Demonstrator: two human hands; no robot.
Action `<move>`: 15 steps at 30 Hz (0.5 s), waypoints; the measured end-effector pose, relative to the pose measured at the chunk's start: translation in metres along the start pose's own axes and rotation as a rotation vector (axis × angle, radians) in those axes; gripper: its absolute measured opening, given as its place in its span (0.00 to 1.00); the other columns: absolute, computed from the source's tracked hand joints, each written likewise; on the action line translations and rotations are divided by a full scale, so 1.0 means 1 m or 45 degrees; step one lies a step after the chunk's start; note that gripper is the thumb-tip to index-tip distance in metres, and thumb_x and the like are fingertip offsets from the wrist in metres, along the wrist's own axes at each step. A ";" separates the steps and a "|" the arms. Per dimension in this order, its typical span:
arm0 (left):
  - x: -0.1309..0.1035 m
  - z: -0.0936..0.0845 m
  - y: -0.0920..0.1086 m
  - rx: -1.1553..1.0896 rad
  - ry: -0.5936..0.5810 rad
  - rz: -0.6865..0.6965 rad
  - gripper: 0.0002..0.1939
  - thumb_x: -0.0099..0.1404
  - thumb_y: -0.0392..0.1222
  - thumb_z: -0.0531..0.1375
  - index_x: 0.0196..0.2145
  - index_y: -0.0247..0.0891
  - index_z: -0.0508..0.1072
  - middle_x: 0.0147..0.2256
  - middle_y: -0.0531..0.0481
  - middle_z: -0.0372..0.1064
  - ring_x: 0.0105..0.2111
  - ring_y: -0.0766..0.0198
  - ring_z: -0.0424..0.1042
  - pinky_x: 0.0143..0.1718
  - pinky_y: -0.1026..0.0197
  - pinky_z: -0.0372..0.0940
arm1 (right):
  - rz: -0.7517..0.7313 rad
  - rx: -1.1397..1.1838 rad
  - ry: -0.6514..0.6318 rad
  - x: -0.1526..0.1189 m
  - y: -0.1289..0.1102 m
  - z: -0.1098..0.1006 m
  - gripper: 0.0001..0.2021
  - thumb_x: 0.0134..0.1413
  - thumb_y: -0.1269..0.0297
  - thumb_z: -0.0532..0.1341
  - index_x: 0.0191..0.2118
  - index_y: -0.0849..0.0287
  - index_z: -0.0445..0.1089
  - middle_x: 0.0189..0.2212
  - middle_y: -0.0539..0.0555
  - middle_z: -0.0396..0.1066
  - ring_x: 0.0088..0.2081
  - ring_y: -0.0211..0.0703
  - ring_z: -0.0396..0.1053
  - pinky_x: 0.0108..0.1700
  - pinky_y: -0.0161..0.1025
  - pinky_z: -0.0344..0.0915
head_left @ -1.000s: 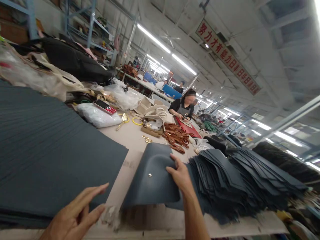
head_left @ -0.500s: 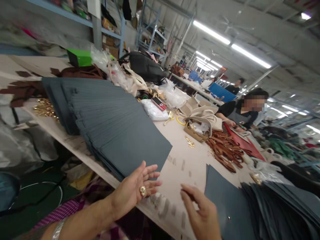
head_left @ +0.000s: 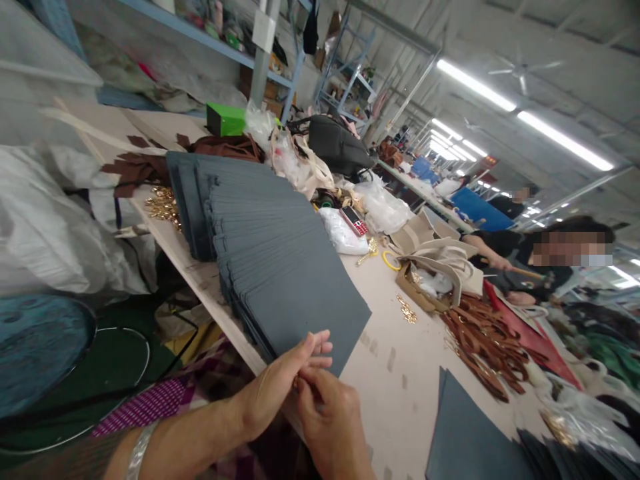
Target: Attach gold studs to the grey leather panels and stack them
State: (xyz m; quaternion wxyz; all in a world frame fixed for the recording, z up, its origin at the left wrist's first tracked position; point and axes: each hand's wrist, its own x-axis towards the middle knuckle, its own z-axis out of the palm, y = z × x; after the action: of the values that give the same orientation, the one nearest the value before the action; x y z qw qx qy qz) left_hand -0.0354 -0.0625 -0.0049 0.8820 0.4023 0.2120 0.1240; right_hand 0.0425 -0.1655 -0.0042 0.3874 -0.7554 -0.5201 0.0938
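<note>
My left hand (head_left: 295,370) is turned palm up with its fingers lightly bent, over the near corner of a fanned stack of dark blue-grey panels (head_left: 300,267). Small gold metal pieces lay in its palm a moment earlier; now only a small glint shows there. My right hand (head_left: 333,413) reaches into that palm, thumb and fingers pinched together. What the pinch holds is hidden. On the right, another pile of dark panels (head_left: 470,427) lies at the lower edge of the view.
Small gold fittings (head_left: 407,309) lie on the table (head_left: 390,373). Beyond them are a cardboard box (head_left: 425,293), brown straps (head_left: 490,340), yellow tape (head_left: 391,260) and a phone (head_left: 354,221). More gold pieces (head_left: 164,205) sit far left. A co-worker (head_left: 530,260) works across the table.
My right hand has moved left and its fingers now meet my left palm. The view has swung right and down the pile. The co-worker's arm has shifted and holds a stick-like tool.
</note>
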 end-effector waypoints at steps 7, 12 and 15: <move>-0.004 -0.002 0.002 -0.022 0.105 0.055 0.38 0.62 0.70 0.53 0.59 0.39 0.66 0.58 0.41 0.67 0.57 0.51 0.66 0.61 0.49 0.57 | -0.149 -0.185 0.118 0.010 0.002 0.015 0.12 0.57 0.73 0.52 0.36 0.58 0.73 0.27 0.52 0.76 0.26 0.39 0.74 0.30 0.32 0.68; 0.001 0.001 0.007 -0.314 0.268 0.082 0.28 0.69 0.60 0.52 0.52 0.35 0.72 0.52 0.40 0.73 0.54 0.53 0.70 0.59 0.53 0.60 | -0.134 -0.166 0.224 0.020 0.000 0.026 0.10 0.57 0.73 0.53 0.36 0.57 0.71 0.27 0.51 0.74 0.28 0.39 0.73 0.32 0.33 0.67; 0.005 0.000 0.014 -0.567 0.423 0.014 0.20 0.72 0.50 0.51 0.44 0.32 0.76 0.43 0.39 0.77 0.47 0.56 0.75 0.53 0.57 0.66 | -0.138 -0.033 0.208 0.024 -0.007 0.029 0.10 0.59 0.72 0.53 0.36 0.56 0.71 0.29 0.51 0.75 0.30 0.38 0.74 0.35 0.32 0.68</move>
State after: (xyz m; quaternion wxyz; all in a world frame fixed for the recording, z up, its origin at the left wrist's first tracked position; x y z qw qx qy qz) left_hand -0.0320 -0.0519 0.0045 0.9012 0.1739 0.3189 0.2365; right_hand 0.0327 -0.1295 -0.0126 0.4231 -0.7362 -0.5282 0.0041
